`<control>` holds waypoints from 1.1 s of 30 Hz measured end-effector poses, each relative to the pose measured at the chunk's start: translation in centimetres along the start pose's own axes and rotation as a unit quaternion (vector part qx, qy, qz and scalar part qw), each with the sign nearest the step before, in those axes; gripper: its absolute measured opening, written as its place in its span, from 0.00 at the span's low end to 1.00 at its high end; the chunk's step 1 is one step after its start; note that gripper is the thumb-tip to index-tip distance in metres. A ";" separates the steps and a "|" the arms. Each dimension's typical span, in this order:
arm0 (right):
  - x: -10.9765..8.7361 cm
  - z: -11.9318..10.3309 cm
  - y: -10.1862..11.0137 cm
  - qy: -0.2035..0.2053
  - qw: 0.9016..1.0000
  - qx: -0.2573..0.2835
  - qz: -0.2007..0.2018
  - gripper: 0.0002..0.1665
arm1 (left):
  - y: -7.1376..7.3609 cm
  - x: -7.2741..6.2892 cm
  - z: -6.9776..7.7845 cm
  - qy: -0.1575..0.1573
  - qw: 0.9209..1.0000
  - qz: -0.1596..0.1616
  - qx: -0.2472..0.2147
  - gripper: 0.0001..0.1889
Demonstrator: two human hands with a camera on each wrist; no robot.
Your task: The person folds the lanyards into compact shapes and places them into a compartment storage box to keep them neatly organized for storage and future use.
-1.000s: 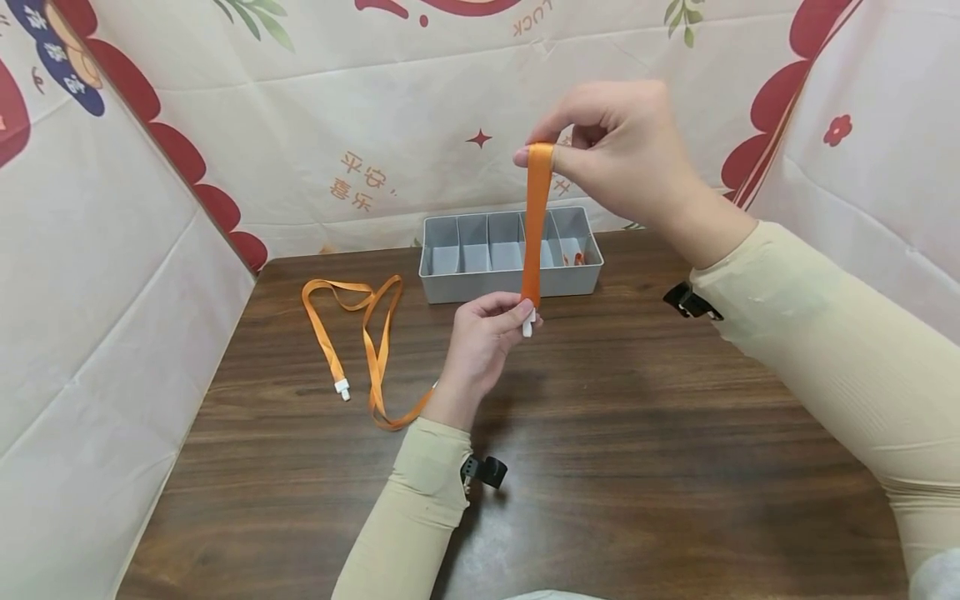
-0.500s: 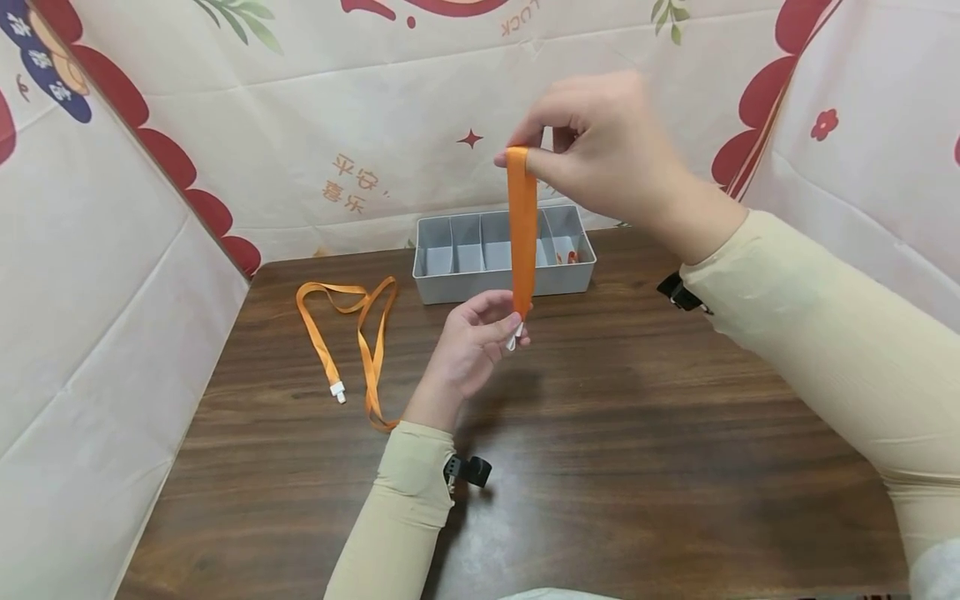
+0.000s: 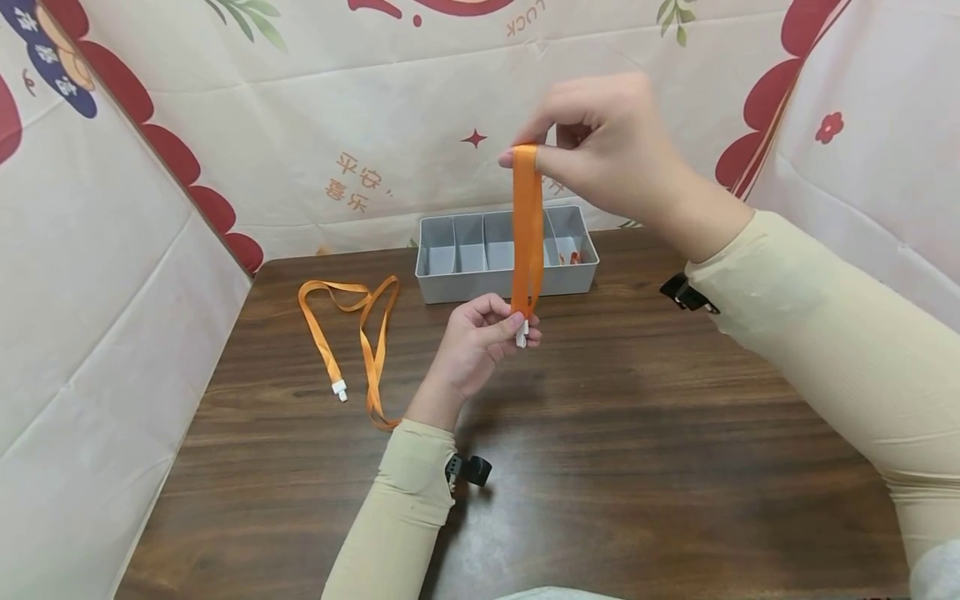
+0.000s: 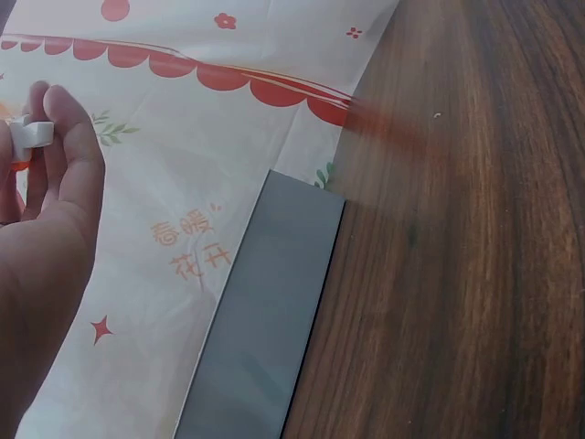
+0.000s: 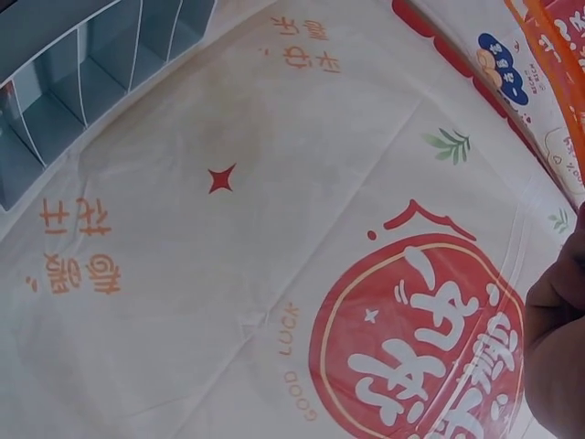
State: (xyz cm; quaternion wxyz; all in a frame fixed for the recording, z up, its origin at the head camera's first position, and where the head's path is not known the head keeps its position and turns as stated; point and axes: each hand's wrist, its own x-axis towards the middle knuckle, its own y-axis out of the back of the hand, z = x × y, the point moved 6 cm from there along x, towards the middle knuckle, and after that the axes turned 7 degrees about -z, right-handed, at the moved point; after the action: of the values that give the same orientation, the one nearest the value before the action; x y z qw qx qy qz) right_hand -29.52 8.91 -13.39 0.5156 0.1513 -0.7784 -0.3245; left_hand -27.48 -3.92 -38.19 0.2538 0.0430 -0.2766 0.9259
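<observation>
- Pinching the top fold of an orange lanyard (image 3: 527, 225) between thumb and forefinger of the right hand (image 3: 611, 137), raised well above the counter (image 3: 637, 400).
- Pinching the lower end of the same lanyard with the fingers of the left hand (image 3: 476, 346), thumb on the near side, with a white clip (image 3: 521, 335) jutting out just below.
- Held upright between both hands, folded into a long narrow loop, with two strands nearly side by side.
- Overlapping, as seen from the head, the front wall of a grey box (image 3: 480, 289) at the back of the counter, split into compartments by thin dividers.
- In the rightmost compartment, a few small orange-red pieces (image 3: 574, 257), too small to name.
- To the left, on the counter, a second lanyard (image 3: 318, 337), also orange, in loose flat loops, with a white end piece (image 3: 340, 390) at one end and partly hidden by the left sleeve (image 3: 397, 508).
- On the wrists, a black strap (image 3: 468, 471) at the left cuff and another at the right.
- Behind and at both sides, a pale printed cloth (image 3: 300, 108) with red scalloped edging, leaf sprigs and lettering.
</observation>
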 end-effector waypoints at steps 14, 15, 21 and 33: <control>-0.2 0.5 0.3 -0.044 0.999 -0.003 -0.001 0.04 | 0.2 0.1 0.0 -0.051 0.997 0.059 0.009 0.15; -0.2 0.4 0.3 -0.039 0.999 -0.003 -0.001 0.04 | 0.2 0.1 0.0 -0.054 0.996 0.067 0.017 0.17; -0.3 0.6 0.4 -0.043 0.999 -0.002 0.008 0.03 | -0.2 -0.2 0.1 -0.070 0.990 0.093 0.077 0.13; -0.3 1.0 0.3 -0.068 0.997 -0.017 0.016 0.02 | -1.6 -0.4 0.0 -0.093 0.975 0.049 0.197 0.04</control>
State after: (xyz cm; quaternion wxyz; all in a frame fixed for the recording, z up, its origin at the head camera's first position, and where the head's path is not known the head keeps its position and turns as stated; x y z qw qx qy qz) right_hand -30.28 9.71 -13.65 0.4690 0.1074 -0.8083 -0.3393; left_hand -26.30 -2.97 -37.49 0.1676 0.1649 -0.1130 0.9654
